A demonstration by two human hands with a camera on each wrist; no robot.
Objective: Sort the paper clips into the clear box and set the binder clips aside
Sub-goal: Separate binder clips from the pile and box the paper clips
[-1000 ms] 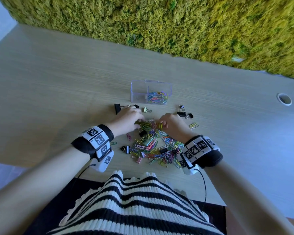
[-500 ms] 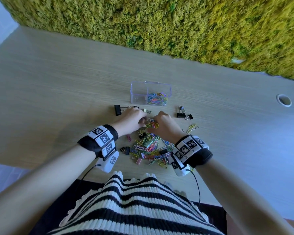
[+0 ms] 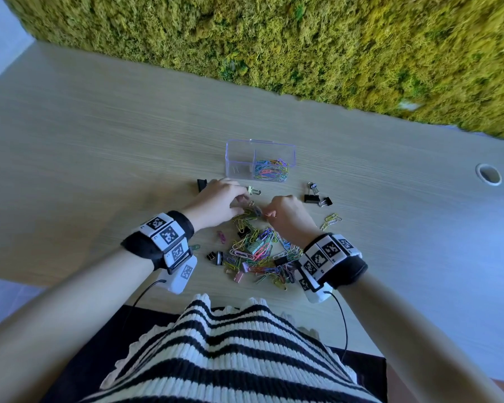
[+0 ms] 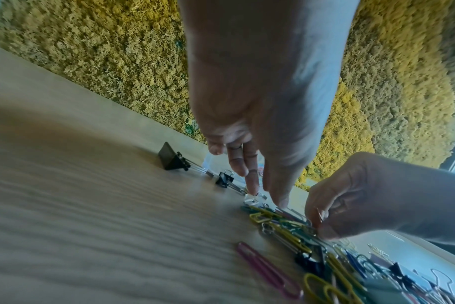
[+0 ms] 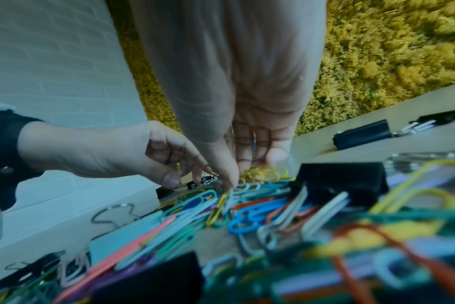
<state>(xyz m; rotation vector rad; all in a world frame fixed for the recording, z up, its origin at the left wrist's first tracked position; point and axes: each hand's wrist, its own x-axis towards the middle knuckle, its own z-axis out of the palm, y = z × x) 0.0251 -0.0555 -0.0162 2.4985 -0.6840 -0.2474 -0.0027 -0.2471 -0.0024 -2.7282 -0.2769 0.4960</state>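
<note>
The clear box stands past the hands, with coloured paper clips in its right compartment. A mixed pile of paper clips and binder clips lies between my wrists. My right hand is at the pile's far edge and pinches paper clips; the right wrist view shows thin clips held in its curled fingers. My left hand is beside it, its fingertips down on the table among clips, with nothing clearly held. A large black binder clip and a small one lie just left of them.
Black binder clips lie right of the hands, and a small green one lies in front of the box. Loose yellow paper clips sit to the right. A moss wall backs the table, and a cable hole is far right.
My right hand has moved left and forward along the pile's far edge, close to my left hand. The left hand has barely shifted.
</note>
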